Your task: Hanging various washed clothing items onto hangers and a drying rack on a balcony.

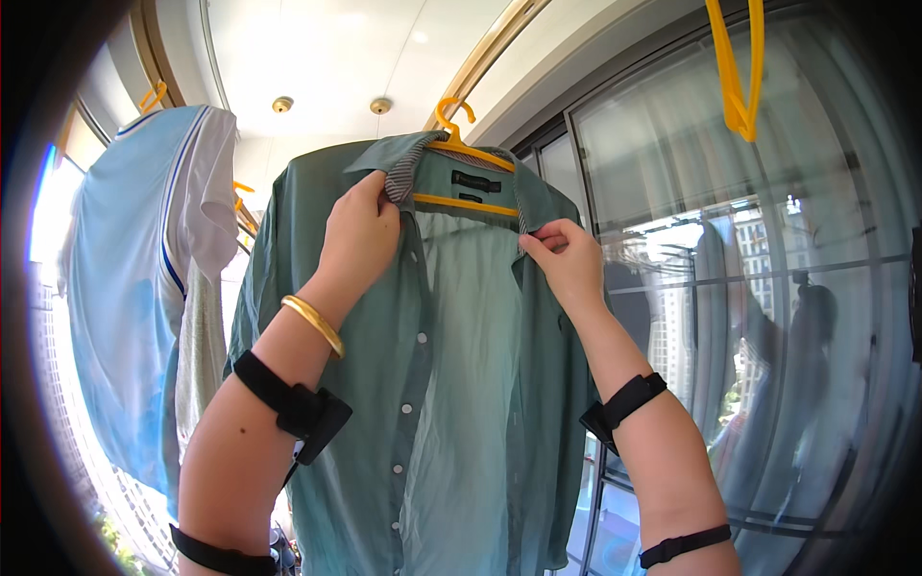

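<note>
A green button-up shirt [346, 302] hangs open at the front on a yellow plastic hanger [468, 207], whose hook is up near a ceiling rail. My left hand [364, 227] pinches the striped underside of the collar [400, 173] on the left. On the other side, my right hand [565, 255] grips the collar's right tip between thumb and fingers. White buttons [422, 338] run down the left front edge. Inside the neck is a dark label [475, 181] with writing.
To the left hang a light blue sleeveless jersey [126, 288] and a white short-sleeved garment [212, 194]. Another yellow hanger [738, 108] is at the upper right, before a sliding glass door [763, 288] with reflections. A rail [497, 43] crosses the ceiling.
</note>
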A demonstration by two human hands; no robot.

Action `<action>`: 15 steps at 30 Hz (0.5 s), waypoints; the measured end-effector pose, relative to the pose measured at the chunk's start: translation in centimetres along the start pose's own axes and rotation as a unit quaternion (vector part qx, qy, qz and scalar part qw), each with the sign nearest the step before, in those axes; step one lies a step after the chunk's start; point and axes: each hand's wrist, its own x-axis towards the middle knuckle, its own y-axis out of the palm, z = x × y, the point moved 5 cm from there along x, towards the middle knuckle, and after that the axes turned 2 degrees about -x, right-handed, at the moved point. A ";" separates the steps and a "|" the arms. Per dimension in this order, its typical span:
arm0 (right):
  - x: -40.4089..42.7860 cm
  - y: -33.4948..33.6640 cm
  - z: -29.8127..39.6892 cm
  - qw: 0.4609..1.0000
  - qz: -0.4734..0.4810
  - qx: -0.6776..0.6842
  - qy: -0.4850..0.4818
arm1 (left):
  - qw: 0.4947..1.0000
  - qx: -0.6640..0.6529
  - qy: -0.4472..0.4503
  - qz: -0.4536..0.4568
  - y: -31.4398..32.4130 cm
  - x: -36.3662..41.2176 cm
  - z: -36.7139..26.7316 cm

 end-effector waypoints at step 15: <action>0.4 0.2 1.5 0.959 0.074 0.230 0.145 | 0.998 0.037 -0.041 -0.004 0.4 0.5 -1.9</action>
